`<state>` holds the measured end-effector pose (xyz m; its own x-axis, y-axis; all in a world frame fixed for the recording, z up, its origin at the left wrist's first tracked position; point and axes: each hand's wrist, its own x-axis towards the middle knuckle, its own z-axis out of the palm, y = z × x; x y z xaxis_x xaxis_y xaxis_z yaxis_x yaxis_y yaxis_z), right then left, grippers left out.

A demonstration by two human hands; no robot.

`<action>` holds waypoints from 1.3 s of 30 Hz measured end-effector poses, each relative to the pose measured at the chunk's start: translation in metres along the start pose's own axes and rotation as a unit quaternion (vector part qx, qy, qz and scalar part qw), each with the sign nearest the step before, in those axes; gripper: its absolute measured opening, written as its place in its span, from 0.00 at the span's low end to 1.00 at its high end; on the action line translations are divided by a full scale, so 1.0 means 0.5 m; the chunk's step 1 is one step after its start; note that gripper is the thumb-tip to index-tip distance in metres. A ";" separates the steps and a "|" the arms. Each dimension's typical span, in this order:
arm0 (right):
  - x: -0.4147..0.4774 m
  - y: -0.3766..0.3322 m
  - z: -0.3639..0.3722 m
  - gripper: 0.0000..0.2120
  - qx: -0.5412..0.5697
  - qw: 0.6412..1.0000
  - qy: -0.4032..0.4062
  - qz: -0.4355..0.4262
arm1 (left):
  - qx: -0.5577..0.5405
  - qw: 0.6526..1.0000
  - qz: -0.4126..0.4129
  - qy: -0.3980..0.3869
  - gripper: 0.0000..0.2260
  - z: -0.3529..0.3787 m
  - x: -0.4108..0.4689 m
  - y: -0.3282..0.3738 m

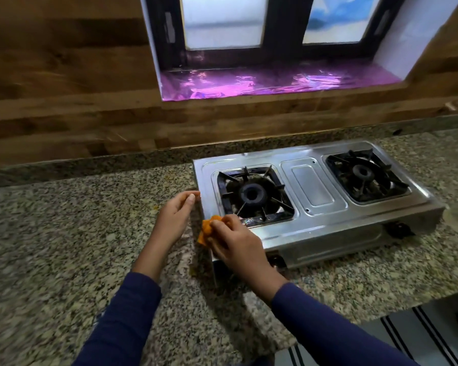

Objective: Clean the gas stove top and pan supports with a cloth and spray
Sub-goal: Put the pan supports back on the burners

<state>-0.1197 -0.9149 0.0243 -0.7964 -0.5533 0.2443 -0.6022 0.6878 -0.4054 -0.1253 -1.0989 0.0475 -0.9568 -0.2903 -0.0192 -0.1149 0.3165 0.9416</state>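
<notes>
At the stove's (312,186) front-left corner, my right hand (236,244) grips the cloth (208,228); I should press firmly. My left hand (175,217), fingers relaxed, touches its left edge.

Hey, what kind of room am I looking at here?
Most likely a home kitchen: a two-burner steel gas stove sits on a speckled granite counter below a window, and the right hand holds an orange cloth against the stove's near-left corner.

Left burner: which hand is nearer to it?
Right. The right hand holds the cloth on the stove top, just in front of the left burner. The left hand is at the stove's left edge, farther out.
</notes>
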 end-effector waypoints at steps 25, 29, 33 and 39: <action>-0.096 0.283 -0.165 0.16 -0.058 0.980 0.070 0.176 | 0.110 0.991 0.076 0.001 0.09 0.193 0.001 0.064; -0.064 0.355 -0.179 0.12 -0.069 0.965 0.093 0.234 | 0.195 0.971 0.125 -0.054 0.14 0.278 0.016 0.086; 0.019 0.405 -0.174 0.15 -0.045 0.977 0.047 0.204 | 0.301 0.938 0.155 -0.074 0.22 0.339 0.026 0.092; 0.212 0.460 -0.146 0.17 -0.039 0.994 -0.017 0.104 | 0.335 0.932 0.111 -0.076 0.22 0.378 0.014 0.060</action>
<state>-0.3467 -0.7811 0.0211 -0.9027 -0.4096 0.1318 -0.4279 0.8227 -0.3742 -0.1858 -0.9210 0.0121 -0.9979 -0.0348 0.0549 -0.0021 0.8619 0.5072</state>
